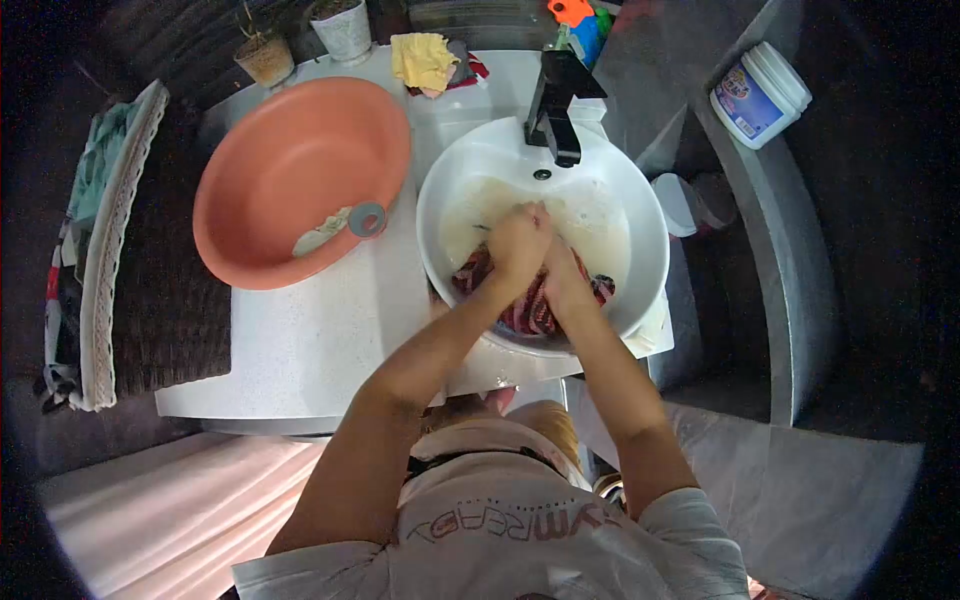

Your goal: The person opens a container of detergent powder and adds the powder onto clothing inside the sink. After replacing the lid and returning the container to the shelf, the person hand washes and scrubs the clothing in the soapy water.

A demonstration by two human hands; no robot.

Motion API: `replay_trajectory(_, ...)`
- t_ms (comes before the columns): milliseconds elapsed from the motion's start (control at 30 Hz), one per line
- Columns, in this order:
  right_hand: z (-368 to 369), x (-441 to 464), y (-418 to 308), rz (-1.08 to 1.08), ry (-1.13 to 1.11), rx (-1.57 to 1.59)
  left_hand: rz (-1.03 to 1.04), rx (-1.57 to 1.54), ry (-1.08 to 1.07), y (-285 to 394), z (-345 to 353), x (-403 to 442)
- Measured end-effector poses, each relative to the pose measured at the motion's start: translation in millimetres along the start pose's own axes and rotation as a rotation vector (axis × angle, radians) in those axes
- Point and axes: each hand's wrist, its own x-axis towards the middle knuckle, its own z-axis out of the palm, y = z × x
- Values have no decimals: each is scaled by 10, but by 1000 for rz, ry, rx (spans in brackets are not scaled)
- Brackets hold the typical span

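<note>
A white round sink (648,285) holds cloudy, sudsy water (590,215). Lying wet in its near half is a dark red patterned cloth (530,312), partly covered by my hands. My left hand (520,240) is closed in a fist, pressed against my right hand (561,268) above the cloth. Both hands appear to grip the cloth between them, though most of the right fingers are hidden behind the left hand. The black faucet (556,110) stands at the back of the sink, its spout beyond my hands.
Left of the sink, an orange basin (300,110) holds a pale cloth (322,232) and a grey round object (367,220). A yellow cloth (423,62) lies behind. A white tub (762,95) stands at the right, and a lace-edged basket (125,240) at the far left.
</note>
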Motion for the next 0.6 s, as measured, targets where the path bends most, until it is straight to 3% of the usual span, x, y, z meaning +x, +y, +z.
replay_trajectory(100, -272, 15, 169, -263, -798, 539, 128, 155, -26, 254, -31, -270)
replay_trajectory(133, -211, 0, 142, -263, -801, 539, 152, 184, -42, 192, 30, -268)
replay_trajectory(167, -151, -15, 132, -195, -607, 431, 173, 211, -62, 134, 78, -281)
replay_trajectory(267, 210, -251, -73, 12, -20, 101, -119, -74, -32, -251, 1, 208)
replay_trajectory(367, 94, -87, -90, 59, -5, -3, 14, 88, 94, -57, -66, 11)
replay_trajectory(400, -110, 103, 42, 54, -154, 119, 155, 139, 127, -95, 14, -81)
replay_trajectory(433, -326, 258, 162, 54, -149, 123, 142, 87, 18, 42, -46, -263)
replay_trajectory(500, -646, 575, 409, -846, -275, -1199, 250, 20, -34, 134, -86, -325)
replay_trajectory(567, -481, 641, 525, -305, -119, -656, 76, 66, -55, -81, -29, -55)
replay_trajectory(600, -182, 356, 311, -149, -28, -339, 59, -18, -116, -232, -57, 167)
